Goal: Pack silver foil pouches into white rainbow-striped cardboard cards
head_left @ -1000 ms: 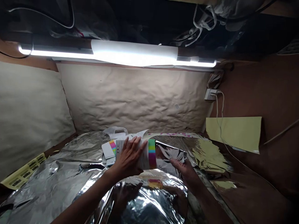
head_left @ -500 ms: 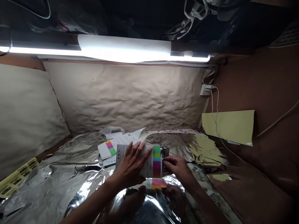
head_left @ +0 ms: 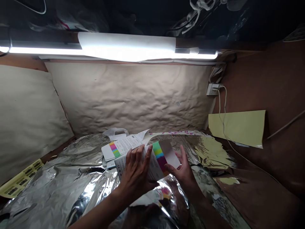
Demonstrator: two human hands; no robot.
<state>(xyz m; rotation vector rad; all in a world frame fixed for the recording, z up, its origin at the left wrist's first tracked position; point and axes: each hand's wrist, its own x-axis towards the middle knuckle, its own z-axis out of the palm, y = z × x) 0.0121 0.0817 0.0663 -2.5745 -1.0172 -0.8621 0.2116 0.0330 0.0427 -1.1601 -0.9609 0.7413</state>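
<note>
A flat cardboard box (head_left: 152, 167) with printed text and green, yellow, blue and purple stripes lies tilted over the foil-like sheet. Across its printed face my left hand (head_left: 137, 167) is spread, fingers on top and thumb by the lower edge, holding it. At the right end a plain pale panel or flap (head_left: 169, 155) shows. My right hand (head_left: 183, 170) grips this end, thumb in front at the lower corner and fingers along the far side. Behind the box, similar striped boxes or cards (head_left: 125, 148) lie overlapped. What is inside the box is hidden.
Crinkled silvery sheeting (head_left: 57, 184) covers the work surface. A clear plastic piece (head_left: 116, 132) rests at the back. Yellow label sheets (head_left: 22, 179) lie at left. On the right, a white cable (head_left: 243, 160) runs from a wall socket (head_left: 213, 89) past yellow paper (head_left: 238, 127).
The box has turned, its right end swinging up to show the pale panel where a dark, shiny end was seen. My right hand has gone from a pinch to a wider hold.
</note>
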